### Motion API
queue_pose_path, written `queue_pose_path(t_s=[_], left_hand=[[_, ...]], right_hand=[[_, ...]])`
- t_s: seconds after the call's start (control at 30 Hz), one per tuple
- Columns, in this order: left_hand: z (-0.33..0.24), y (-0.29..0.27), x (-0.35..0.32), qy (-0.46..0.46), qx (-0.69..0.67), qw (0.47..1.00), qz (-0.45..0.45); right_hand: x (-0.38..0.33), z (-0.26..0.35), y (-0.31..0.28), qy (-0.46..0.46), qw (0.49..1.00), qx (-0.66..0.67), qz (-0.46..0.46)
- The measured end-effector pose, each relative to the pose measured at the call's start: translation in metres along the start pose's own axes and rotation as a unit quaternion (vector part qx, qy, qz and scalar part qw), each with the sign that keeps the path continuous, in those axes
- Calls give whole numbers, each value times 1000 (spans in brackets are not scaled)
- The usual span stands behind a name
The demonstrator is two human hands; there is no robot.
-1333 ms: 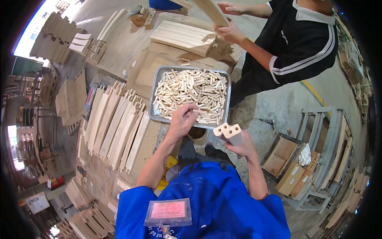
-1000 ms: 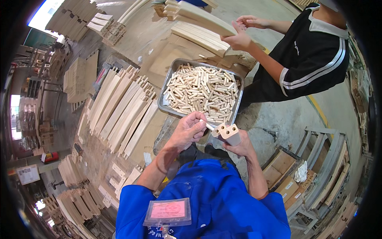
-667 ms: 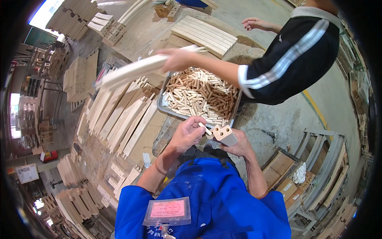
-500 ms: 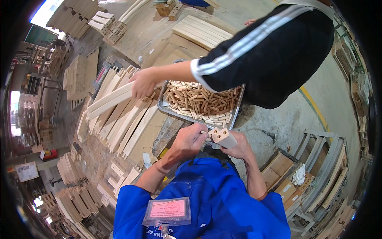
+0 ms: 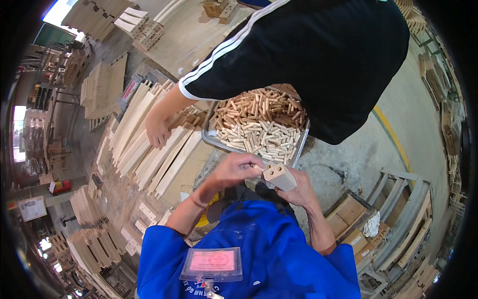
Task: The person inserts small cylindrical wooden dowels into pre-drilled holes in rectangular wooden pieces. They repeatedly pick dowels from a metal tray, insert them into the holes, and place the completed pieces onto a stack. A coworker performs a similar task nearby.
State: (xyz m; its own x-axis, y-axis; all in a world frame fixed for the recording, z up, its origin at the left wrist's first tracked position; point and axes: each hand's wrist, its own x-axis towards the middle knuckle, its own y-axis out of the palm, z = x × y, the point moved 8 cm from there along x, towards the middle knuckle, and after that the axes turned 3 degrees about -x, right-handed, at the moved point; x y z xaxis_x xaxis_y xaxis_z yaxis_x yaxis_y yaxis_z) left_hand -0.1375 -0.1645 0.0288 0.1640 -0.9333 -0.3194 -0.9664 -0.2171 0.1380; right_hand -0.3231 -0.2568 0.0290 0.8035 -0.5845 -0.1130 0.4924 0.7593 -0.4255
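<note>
My right hand [image 5: 300,189] is closed around a pale wooden block [image 5: 282,178] with round holes drilled in its end face. That end points up and toward my left hand [image 5: 233,169], whose fingers are pinched on a small wooden dowel [image 5: 258,167] at the block's edge. Whether the dowel's tip sits in a hole is hidden by the fingers. Just beyond both hands stands a metal tray [image 5: 226,146] heaped with short wooden dowels [image 5: 259,137], paler ones nearer me and browner ones farther off.
Across from me a co-worker in a black sleeve with white stripes [image 5: 224,55] leans over the tray. Their hand [image 5: 158,130] rests on a pile of long wooden strips [image 5: 144,149] at left. A metal rack [image 5: 398,209] and cardboard boxes [image 5: 356,236] stand at right.
The co-worker has leaned farther in and lowered the strips onto the pile, hand now lying loosely over them. My hands stay close together, the block's end turned slightly.
</note>
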Motion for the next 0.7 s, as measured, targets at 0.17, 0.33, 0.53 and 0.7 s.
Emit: queue_pose_path(t_s=[0.17,0.33,0.53,0.7], left_hand=[[36,-68,76,116,287,924,-226],[32,-58,83,164,436,849,-251],[-16,-25,48,172,279,940,-96],[-47,10,-1,136,205,969,-11]], right_hand=[[3,-11,2,104,994,25,19],[2,-22,10,86,996,-25,28],[-11,-31,7,40,998,-38,11],[-8,-25,16,-1,998,-25,56]])
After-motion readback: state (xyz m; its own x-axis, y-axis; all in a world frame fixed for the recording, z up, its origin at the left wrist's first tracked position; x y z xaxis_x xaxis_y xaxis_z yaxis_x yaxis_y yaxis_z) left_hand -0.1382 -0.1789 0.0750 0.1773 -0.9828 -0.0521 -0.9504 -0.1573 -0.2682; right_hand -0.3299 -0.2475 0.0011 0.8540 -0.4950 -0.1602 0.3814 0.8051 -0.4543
